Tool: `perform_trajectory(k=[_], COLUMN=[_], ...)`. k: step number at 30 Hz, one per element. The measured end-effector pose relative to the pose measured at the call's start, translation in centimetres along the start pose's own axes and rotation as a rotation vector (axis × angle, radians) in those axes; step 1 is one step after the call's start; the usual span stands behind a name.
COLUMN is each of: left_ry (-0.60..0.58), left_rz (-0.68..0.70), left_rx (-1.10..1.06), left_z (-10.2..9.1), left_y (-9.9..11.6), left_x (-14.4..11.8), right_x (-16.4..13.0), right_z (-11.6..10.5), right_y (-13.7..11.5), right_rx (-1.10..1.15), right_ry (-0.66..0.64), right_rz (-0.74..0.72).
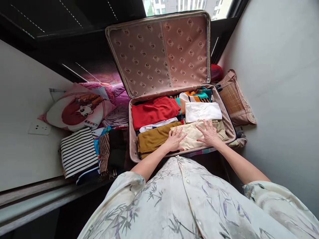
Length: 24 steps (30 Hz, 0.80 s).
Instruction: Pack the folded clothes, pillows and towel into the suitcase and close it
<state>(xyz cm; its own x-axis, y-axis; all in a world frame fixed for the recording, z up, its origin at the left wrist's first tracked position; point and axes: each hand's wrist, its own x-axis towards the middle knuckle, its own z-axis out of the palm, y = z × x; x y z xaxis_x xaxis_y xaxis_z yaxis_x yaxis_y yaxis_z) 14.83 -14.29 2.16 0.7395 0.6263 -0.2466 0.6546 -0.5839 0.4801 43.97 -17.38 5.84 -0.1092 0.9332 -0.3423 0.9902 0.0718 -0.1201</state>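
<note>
Both my hands rest on a folded cream garment (190, 135) in the front right of an open suitcase (132, 146). My left hand (174, 139) lies on its left end with the fingers spread. Over the right part, my right hand (208, 133) is flat, fingers apart. A mustard-brown folded garment (156, 136) sits just left of my left hand. Behind are a red folded garment (156, 111), a white folded cloth (203, 112) and a multicoloured patterned garment (195, 96). A khaki garment (220, 130) shows partly right of my right hand.
The patterned lid (161, 56) stands raised against the window side. At left are a cartoon pillow (79, 111), a striped folded garment (79, 151) and dark folded clothes (117, 149). A brown woven cushion (235, 98) leans near the right wall (281, 83).
</note>
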Motion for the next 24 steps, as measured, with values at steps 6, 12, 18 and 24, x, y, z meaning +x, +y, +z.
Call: perform_trajectory(k=[6,12,18,24], left_ry=[-0.093,0.206,0.905,0.641], left_rz=[-0.025,-0.010,-0.849,-1.362], left_rx=[0.053,-0.080,-0.161,-0.103], left_z=[1.0,-0.9,-2.1,-0.4], left_y=[-0.6,-0.9,-6.8,-12.4], left_x=[0.4,-6.7,-22.4,-29.4], right_x=[2.0,1.6,0.5,4.6], right_z=[3.7,4.6,2.5,-1.6], right_y=[1.2,1.6,-2.5,-17.0], right_rx=[-0.025,-0.106,-0.106,0.119], right_ry=[-0.169,-0.052,0.130,0.303], right_rz=[0.048,0.061,-0.018,-0.413])
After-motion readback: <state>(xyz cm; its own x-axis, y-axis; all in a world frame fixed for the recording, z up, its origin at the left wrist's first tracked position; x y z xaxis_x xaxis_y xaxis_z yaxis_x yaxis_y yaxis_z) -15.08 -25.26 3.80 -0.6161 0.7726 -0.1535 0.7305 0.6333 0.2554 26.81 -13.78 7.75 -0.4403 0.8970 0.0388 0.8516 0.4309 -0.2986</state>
